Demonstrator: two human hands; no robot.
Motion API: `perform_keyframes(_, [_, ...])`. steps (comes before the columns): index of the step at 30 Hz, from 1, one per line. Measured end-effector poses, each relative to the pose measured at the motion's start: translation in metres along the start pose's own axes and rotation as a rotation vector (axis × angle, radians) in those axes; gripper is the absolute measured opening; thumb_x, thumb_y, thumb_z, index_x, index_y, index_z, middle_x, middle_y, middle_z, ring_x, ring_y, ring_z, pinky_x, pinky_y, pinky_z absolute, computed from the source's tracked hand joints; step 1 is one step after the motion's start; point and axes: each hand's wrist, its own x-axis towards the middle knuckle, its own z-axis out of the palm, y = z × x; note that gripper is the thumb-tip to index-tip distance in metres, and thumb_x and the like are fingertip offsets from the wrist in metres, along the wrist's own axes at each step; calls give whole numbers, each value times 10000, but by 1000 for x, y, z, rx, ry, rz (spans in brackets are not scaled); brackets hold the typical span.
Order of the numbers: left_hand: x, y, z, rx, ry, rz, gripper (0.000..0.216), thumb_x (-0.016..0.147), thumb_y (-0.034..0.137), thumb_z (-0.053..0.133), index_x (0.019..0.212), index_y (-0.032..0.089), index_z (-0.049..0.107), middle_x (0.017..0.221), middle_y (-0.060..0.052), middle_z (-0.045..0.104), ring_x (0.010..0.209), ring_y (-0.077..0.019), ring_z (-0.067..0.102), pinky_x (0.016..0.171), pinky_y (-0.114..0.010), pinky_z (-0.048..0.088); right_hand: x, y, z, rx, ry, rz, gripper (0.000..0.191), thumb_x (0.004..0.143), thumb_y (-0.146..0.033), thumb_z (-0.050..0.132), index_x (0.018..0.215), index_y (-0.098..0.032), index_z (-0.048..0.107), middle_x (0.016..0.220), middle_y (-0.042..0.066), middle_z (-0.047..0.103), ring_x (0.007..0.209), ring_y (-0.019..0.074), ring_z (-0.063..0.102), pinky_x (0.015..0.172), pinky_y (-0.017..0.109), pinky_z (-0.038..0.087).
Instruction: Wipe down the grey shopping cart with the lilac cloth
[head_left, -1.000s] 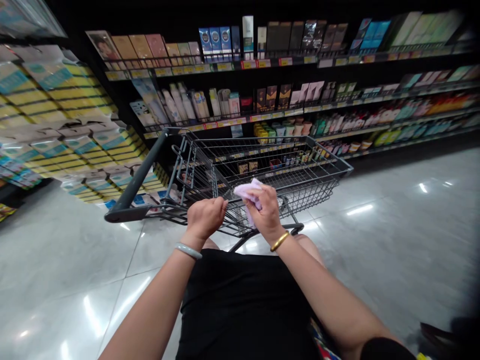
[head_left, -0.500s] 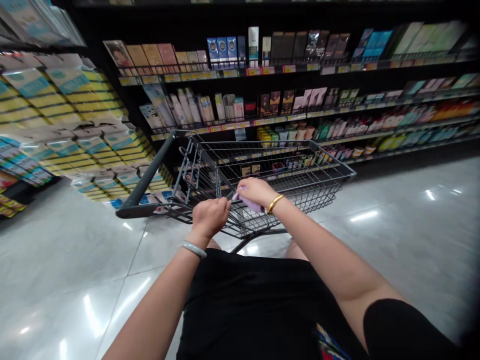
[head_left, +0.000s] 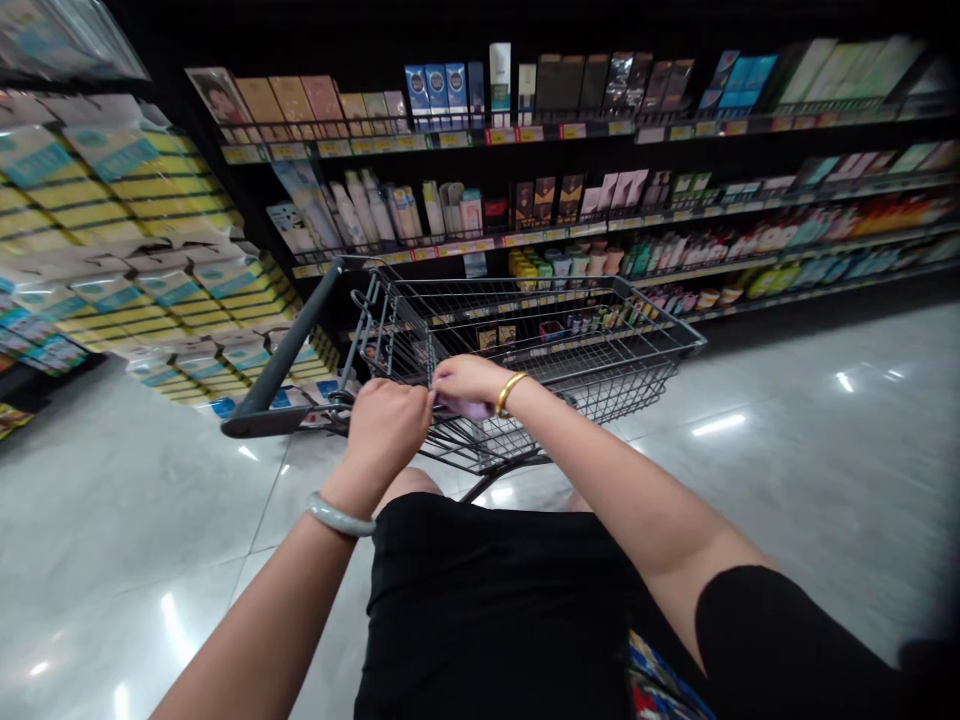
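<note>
A dark wire shopping cart (head_left: 600, 340) stands in front of me, its grey push handle (head_left: 285, 360) angled off to the left. My left hand (head_left: 384, 428) is closed in a fist on the cart's near rim. My right hand (head_left: 469, 380) reaches across beside it, fingers curled over a pale purple cloth (head_left: 461, 407) pressed against the rim. The two hands touch. A pale bangle sits on my left wrist, a gold one on my right.
Dark shelves (head_left: 570, 130) of boxed and bottled goods run along the far side of the aisle. Stacked yellow and white packs (head_left: 135, 220) fill the left. The glossy grey tiled floor (head_left: 787, 440) spreads around the cart.
My right hand turned palm down and slid left along the rim with the cloth, ending against my left hand. The left hand kept its grip.
</note>
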Motion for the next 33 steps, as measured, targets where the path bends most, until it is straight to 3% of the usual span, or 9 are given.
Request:
perform_keyframes(4, [-5,-23,-23,108,19,-90,505,973,345,315,670,151,670,658,-128,686,673,-259,643,801,-415,346,5,-16,7,7,-124,-59,304,911,-315,434,1012,-221,705,802,-6,738,606,96,601,541,177,398])
perform_keyframes(10, [-15,-51,-26,167,-14,-50,501,974,398,330,671,174,660,695,-108,693,720,-268,642,702,-380,322,23,-13,-7,-102,-166,-37,138,757,-138,595,773,-119,731,789,75,737,711,141,623,577,199,380])
perform_keyframes(16, [-20,-49,-11,196,67,-57,470,961,376,357,646,172,641,677,-102,670,709,-273,628,656,-378,319,27,-50,16,-45,-53,-169,288,905,-324,456,1007,-217,703,998,8,737,822,110,615,631,182,372])
perform_keyframes(20, [-24,-52,-20,120,55,-75,483,968,407,352,646,186,635,674,-80,659,694,-235,614,628,-353,321,21,-33,20,-66,-58,-91,260,871,-325,488,902,-202,716,852,23,737,686,130,592,593,220,361])
perform_keyframes(23, [-27,-62,-32,39,39,-180,504,979,434,318,688,191,651,734,-80,678,741,-219,617,627,-325,336,18,-22,18,-93,-46,-33,230,858,-295,516,806,-188,713,763,45,719,649,146,588,586,243,356])
perform_keyframes(26, [-28,-73,-37,59,46,-300,507,976,452,292,807,188,691,846,-107,708,822,-246,630,649,-318,358,17,-38,23,-98,31,-93,251,905,-322,496,824,-200,700,816,47,718,749,156,611,638,243,375])
perform_keyframes(30, [-25,-77,-33,106,-67,-439,562,974,448,230,959,166,716,853,-140,724,745,-272,651,621,-321,375,22,-72,39,22,272,-336,294,980,-341,408,968,-208,670,998,33,700,962,138,588,797,219,391])
perform_keyframes(33, [-23,-73,-30,129,-163,-483,642,968,431,184,900,112,737,772,-184,714,736,-314,667,629,-349,405,25,-68,42,5,202,-258,276,965,-316,423,913,-200,668,958,37,697,908,144,583,768,225,380])
